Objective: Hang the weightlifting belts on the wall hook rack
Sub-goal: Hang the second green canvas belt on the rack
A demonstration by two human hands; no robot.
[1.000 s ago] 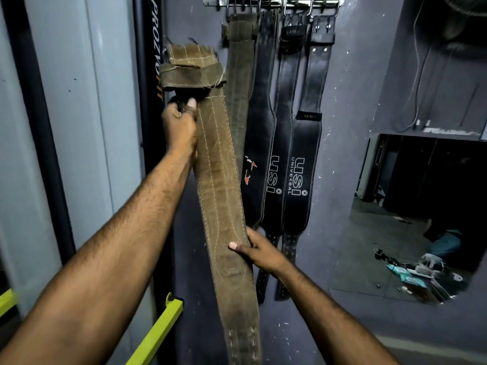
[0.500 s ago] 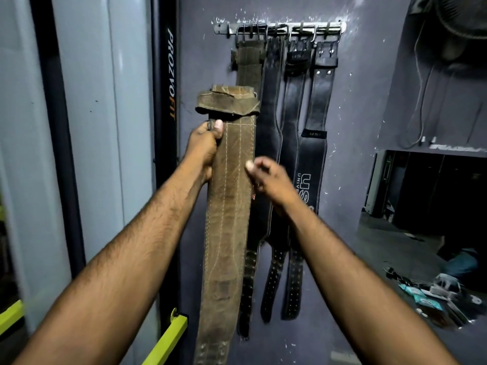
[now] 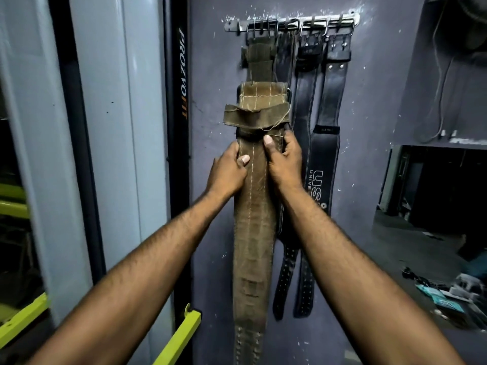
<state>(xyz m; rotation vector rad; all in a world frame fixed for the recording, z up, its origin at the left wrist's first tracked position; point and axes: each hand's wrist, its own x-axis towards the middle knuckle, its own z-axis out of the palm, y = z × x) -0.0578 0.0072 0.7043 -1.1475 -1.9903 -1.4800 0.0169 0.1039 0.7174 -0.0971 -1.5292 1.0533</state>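
Observation:
I hold a worn olive-brown weightlifting belt (image 3: pixel 253 233) upright in front of the wall, its buckle end up and its tail hanging down. My left hand (image 3: pixel 228 172) grips its left edge and my right hand (image 3: pixel 283 159) grips its right edge, both just under the strap loop. Above, a metal hook rack (image 3: pixel 290 23) is fixed to the purple wall. Another olive belt (image 3: pixel 259 56) hangs from its left hooks, directly behind the held belt. Black leather belts (image 3: pixel 326 143) hang from the hooks to the right.
A black upright post (image 3: pixel 179 127) with orange and white lettering stands left of the rack. Yellow-green bars (image 3: pixel 181 335) jut out low on the left. Cables hang on the wall (image 3: pixel 445 88) at right, and clutter lies on the floor (image 3: pixel 448 293) at lower right.
My right hand has slid up the belt from its lower half to just under the buckle end, beside my left hand. The belt now stands straighter, centred in front of the hanging olive belt.

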